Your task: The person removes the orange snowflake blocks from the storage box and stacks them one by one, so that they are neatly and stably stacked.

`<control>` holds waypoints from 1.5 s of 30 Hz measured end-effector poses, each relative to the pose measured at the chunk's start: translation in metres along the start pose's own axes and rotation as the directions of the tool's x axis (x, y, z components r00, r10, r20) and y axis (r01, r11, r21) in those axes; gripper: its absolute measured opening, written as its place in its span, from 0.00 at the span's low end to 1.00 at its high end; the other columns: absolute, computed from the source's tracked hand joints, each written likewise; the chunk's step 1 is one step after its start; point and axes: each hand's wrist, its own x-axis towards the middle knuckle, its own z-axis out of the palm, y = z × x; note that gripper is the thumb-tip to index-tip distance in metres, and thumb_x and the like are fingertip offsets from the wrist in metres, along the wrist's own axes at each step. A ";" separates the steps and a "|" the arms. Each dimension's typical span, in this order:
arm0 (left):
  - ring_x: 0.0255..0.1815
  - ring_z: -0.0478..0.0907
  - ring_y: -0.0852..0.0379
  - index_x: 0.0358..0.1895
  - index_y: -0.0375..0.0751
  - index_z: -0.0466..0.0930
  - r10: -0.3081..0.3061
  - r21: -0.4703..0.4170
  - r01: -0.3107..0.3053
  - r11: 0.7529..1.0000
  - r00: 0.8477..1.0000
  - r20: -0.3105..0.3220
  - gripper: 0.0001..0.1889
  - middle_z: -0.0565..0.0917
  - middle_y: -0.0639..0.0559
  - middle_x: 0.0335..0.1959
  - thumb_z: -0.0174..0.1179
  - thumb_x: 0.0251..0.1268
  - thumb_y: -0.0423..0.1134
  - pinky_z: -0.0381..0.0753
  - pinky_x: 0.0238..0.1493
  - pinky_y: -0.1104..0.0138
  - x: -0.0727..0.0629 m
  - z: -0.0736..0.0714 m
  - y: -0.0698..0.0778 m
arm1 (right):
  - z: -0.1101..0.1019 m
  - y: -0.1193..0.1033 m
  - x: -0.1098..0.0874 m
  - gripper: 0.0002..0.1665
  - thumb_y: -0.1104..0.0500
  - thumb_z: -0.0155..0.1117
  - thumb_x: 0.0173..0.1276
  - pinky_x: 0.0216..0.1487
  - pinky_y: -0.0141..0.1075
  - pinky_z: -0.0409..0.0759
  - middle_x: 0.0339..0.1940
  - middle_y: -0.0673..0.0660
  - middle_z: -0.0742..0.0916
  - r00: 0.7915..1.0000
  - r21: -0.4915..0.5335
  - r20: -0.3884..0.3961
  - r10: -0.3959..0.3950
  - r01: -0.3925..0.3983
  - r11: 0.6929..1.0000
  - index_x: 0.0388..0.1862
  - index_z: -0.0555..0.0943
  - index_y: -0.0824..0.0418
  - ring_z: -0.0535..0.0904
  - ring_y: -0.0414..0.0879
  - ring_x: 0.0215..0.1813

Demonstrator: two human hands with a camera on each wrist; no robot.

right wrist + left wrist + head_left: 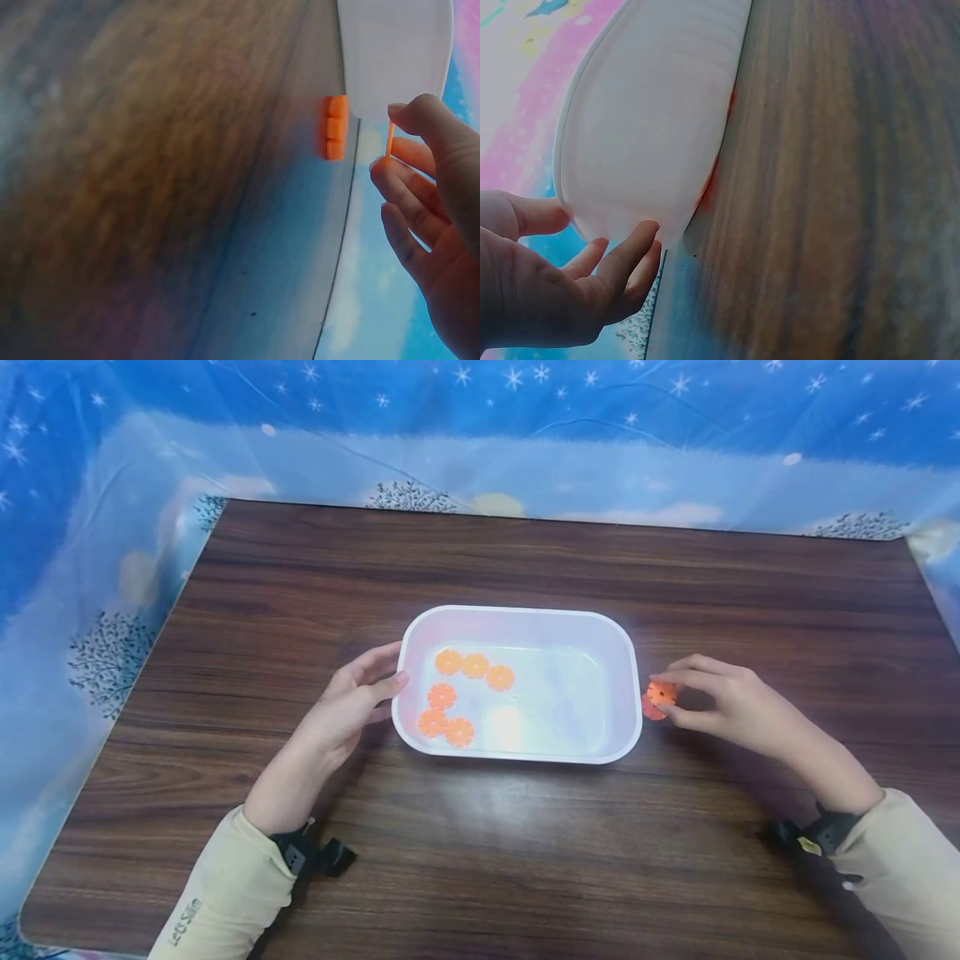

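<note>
A white plastic tub (pixel 525 753) with rounded corners stands on the table. Several orange flower-shaped discs (pixel 475 666) lie on the left half of its floor. At the tub's left end, my left hand (pixel 352 702) holds it, thumb at the rim and fingers along the outer wall; the left wrist view shows this hand (pixel 570 277) from the side. My right hand (pixel 723 702), just beyond the right end, pinches one orange flower disc (pixel 389 140) on edge between thumb and fingertips. Under it, a small orange stack (pixel 335 127) sits on the table beside the tub.
The dark wood-grain table (pixel 480 860) extends around the tub on all sides. Behind its far edge hangs a blue cloth (pixel 480 435) with snowflakes and trees, which also runs down the left side. A black strapped device (pixel 311 852) is on the left wrist.
</note>
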 end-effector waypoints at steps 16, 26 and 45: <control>0.65 0.64 0.47 0.70 0.43 0.58 -0.005 -0.016 0.005 1.000 1.000 0.004 0.27 0.62 0.45 0.69 0.51 0.69 0.35 0.64 0.63 0.51 -0.001 0.001 0.001 | 0.007 0.003 -0.004 0.26 0.59 0.76 0.47 0.41 0.43 0.80 0.43 0.53 0.83 0.991 -0.042 0.100 0.084 -0.080 0.996 0.48 0.82 0.60 0.80 0.45 0.44; 0.65 0.64 0.47 0.70 0.43 0.58 -0.001 -0.017 0.001 1.000 1.000 0.004 0.27 0.63 0.46 0.69 0.51 0.69 0.36 0.64 0.63 0.51 0.000 0.000 0.000 | 0.007 0.002 -0.004 0.25 0.60 0.75 0.49 0.42 0.43 0.79 0.43 0.53 0.83 0.990 -0.048 0.116 0.081 -0.076 0.996 0.48 0.83 0.60 0.80 0.46 0.44; 0.65 0.63 0.48 0.70 0.43 0.58 0.003 -0.021 -0.003 1.000 1.000 0.008 0.27 0.62 0.46 0.69 0.52 0.69 0.37 0.63 0.63 0.51 0.000 -0.001 -0.001 | 0.010 0.003 -0.005 0.21 0.60 0.74 0.50 0.42 0.42 0.79 0.42 0.51 0.84 0.988 -0.037 0.113 0.105 -0.101 0.994 0.46 0.83 0.59 0.80 0.43 0.43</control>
